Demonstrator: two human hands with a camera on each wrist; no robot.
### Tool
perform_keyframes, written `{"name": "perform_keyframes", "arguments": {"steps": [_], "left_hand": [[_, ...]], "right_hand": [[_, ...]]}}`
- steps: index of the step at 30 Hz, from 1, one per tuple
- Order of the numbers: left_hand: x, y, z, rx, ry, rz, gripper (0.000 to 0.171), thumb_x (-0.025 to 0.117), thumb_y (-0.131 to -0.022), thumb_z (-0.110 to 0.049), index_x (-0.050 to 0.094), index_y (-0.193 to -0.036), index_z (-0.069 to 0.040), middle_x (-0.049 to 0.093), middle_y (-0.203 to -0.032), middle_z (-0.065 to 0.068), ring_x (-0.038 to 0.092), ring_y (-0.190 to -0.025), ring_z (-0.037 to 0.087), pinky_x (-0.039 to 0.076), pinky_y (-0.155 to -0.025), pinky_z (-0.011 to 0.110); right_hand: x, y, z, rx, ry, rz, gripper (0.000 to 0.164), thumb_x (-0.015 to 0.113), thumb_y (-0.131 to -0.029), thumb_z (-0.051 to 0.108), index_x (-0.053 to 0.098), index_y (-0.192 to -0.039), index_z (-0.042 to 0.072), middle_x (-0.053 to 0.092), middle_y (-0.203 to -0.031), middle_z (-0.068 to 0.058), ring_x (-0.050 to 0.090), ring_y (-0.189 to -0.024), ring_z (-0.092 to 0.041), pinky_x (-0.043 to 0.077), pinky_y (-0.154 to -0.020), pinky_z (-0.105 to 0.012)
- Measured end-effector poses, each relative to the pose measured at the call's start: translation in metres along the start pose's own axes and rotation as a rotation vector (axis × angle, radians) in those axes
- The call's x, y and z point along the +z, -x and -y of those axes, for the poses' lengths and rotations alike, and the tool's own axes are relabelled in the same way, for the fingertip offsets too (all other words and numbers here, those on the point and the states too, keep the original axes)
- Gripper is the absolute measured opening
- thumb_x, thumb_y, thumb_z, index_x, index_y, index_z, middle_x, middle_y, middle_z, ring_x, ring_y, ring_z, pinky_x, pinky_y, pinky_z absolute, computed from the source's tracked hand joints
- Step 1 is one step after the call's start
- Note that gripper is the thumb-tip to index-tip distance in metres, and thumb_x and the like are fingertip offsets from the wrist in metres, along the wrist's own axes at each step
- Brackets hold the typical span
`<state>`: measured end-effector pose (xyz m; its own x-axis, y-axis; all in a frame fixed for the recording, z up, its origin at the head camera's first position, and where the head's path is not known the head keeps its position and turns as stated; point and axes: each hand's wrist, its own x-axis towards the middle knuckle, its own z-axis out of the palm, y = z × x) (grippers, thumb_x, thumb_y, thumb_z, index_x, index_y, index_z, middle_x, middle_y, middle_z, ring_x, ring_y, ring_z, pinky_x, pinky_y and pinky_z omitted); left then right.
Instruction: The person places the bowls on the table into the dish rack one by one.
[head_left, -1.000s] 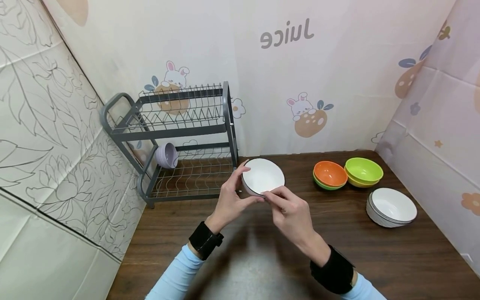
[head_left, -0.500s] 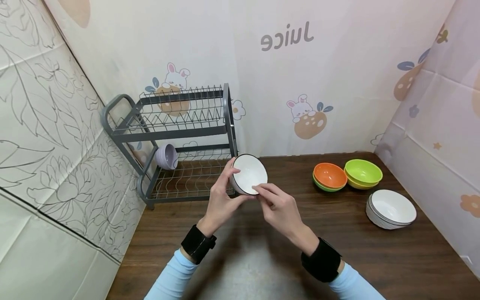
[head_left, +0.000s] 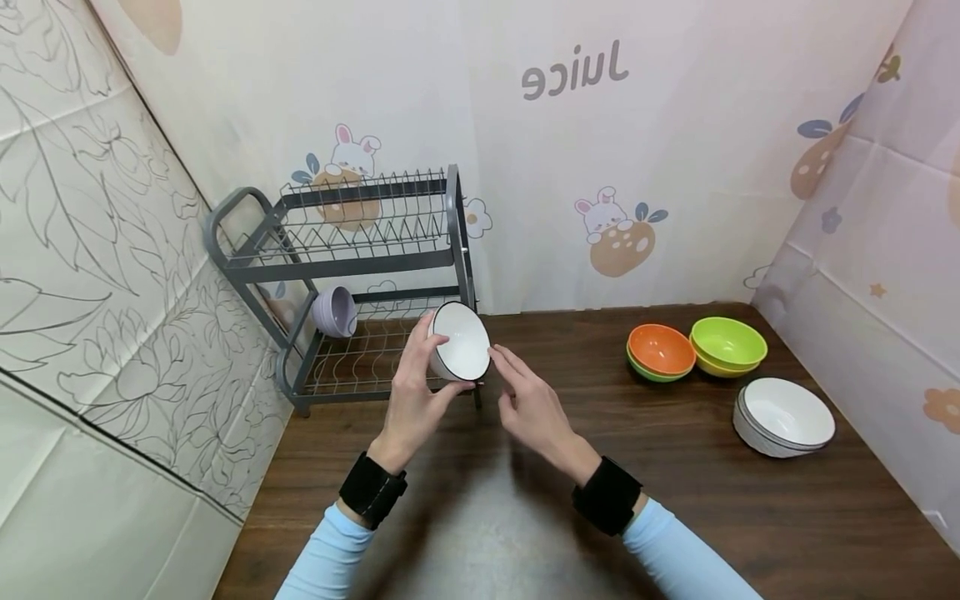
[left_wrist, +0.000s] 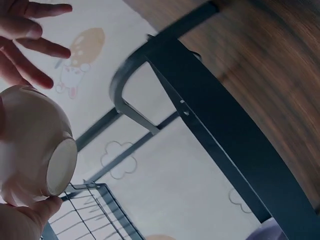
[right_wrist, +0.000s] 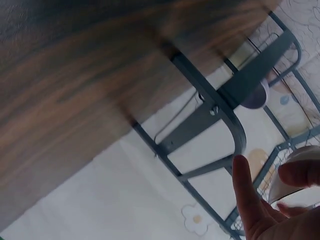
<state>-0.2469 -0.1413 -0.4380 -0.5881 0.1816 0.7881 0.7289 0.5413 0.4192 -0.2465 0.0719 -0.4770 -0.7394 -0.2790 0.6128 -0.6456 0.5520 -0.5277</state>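
Note:
A white bowl with a thin dark rim (head_left: 461,342) is tilted in front of the dish rack's right end, its inside facing up and toward the head camera. My left hand (head_left: 411,400) grips it from the left side, fingers over the rim and thumb below. The bowl's underside and pale base ring (left_wrist: 61,166) show in the left wrist view. Extended fingers of my right hand (head_left: 534,412) come right up to the bowl's right edge, holding nothing. The dark grey two-tier dish rack (head_left: 341,267) has lilac bowls (head_left: 333,312) on edge at its lower left.
On the right of the brown table (head_left: 675,500) are an orange bowl (head_left: 660,348) nested in a green one, a lime bowl (head_left: 727,342) in a yellow one, and stacked white bowls (head_left: 787,412). Patterned sheets (head_left: 525,167) hang behind and at the sides.
Both hands have shifted left with the white bowl, from beside the rack to before its right end. My right fingers have come off their pinch at the rim and straightened.

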Motion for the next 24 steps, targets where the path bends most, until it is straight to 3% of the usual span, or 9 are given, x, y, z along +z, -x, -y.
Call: {"name": "perform_keyframes", "arguments": {"steps": [3, 6, 8, 11, 15, 18, 21, 24], "left_hand": [[-0.005, 0.003, 0.007, 0.0, -0.026, 0.001, 0.078, 0.1, -0.067, -0.005, 0.056, -0.131, -0.001, 0.039, -0.165, 0.019, 0.037, -0.152, 0.033, 0.039, -0.118, 0.048], [-0.009, 0.006, 0.015, 0.001, -0.057, 0.009, 0.078, 0.1, -0.067, -0.004, 0.056, -0.132, -0.001, 0.038, -0.165, 0.017, 0.035, -0.152, 0.033, 0.037, -0.12, 0.047], [-0.012, 0.006, 0.021, 0.011, -0.078, 0.008, 0.079, 0.1, -0.067, -0.004, 0.056, -0.132, 0.0, 0.038, -0.165, 0.019, 0.035, -0.152, 0.035, 0.036, -0.121, 0.048], [-0.018, 0.006, 0.031, 0.018, -0.115, 0.011, 0.08, 0.099, -0.066, -0.004, 0.056, -0.132, 0.0, 0.037, -0.164, 0.023, 0.034, -0.152, 0.037, 0.033, -0.122, 0.049], [-0.027, 0.004, 0.044, 0.004, -0.162, 0.034, 0.078, 0.099, -0.067, -0.003, 0.055, -0.132, -0.001, 0.036, -0.165, 0.023, 0.032, -0.153, 0.039, 0.029, -0.123, 0.051], [-0.034, 0.002, 0.054, -0.018, -0.193, 0.048, 0.077, 0.098, -0.068, -0.004, 0.055, -0.131, -0.002, 0.036, -0.165, 0.023, 0.032, -0.153, 0.04, 0.029, -0.123, 0.053], [-0.039, 0.0, 0.065, -0.037, -0.224, 0.062, 0.076, 0.098, -0.069, -0.005, 0.055, -0.131, -0.001, 0.036, -0.165, 0.022, 0.032, -0.153, 0.041, 0.029, -0.123, 0.054], [-0.044, -0.004, 0.076, -0.054, -0.247, 0.079, 0.075, 0.098, -0.07, -0.006, 0.055, -0.132, -0.001, 0.035, -0.166, 0.02, 0.03, -0.154, 0.039, 0.027, -0.124, 0.053]], "right_hand": [[0.008, 0.001, -0.002, 0.023, 0.002, 0.044, 0.076, 0.062, -0.086, -0.013, 0.047, -0.158, 0.006, 0.048, -0.16, -0.011, 0.043, -0.059, -0.008, 0.045, -0.058, -0.027], [0.015, 0.001, -0.004, 0.039, 0.008, 0.087, 0.077, 0.061, -0.087, -0.012, 0.045, -0.16, 0.007, 0.046, -0.162, -0.009, 0.054, -0.074, -0.014, 0.046, -0.061, -0.03], [0.02, 0.0, -0.005, 0.047, 0.01, 0.119, 0.077, 0.062, -0.087, -0.012, 0.044, -0.16, 0.006, 0.044, -0.163, -0.009, 0.061, -0.092, -0.018, 0.049, -0.065, -0.032], [0.028, -0.002, -0.007, 0.059, 0.008, 0.172, 0.076, 0.062, -0.089, -0.011, 0.043, -0.16, 0.004, 0.039, -0.166, -0.009, 0.06, -0.122, -0.022, 0.052, -0.073, -0.034], [0.039, -0.005, -0.011, 0.063, 0.003, 0.225, 0.073, 0.059, -0.092, -0.009, 0.039, -0.161, 0.002, 0.033, -0.169, -0.01, 0.044, -0.146, -0.025, 0.054, -0.093, -0.04], [0.045, -0.007, -0.015, 0.049, 0.0, 0.245, 0.072, 0.058, -0.093, -0.008, 0.037, -0.162, 0.001, 0.029, -0.17, -0.011, 0.045, -0.146, -0.027, 0.056, -0.093, -0.041], [0.05, -0.007, -0.019, 0.042, 0.011, 0.248, 0.075, 0.059, -0.092, -0.008, 0.034, -0.163, 0.001, 0.024, -0.172, -0.011, 0.056, -0.135, -0.027, 0.057, -0.078, -0.036], [0.052, -0.008, -0.024, 0.048, 0.015, 0.251, 0.079, 0.06, -0.091, -0.011, 0.032, -0.164, 0.001, 0.02, -0.173, -0.011, 0.063, -0.118, -0.025, 0.05, -0.063, -0.03]]}}
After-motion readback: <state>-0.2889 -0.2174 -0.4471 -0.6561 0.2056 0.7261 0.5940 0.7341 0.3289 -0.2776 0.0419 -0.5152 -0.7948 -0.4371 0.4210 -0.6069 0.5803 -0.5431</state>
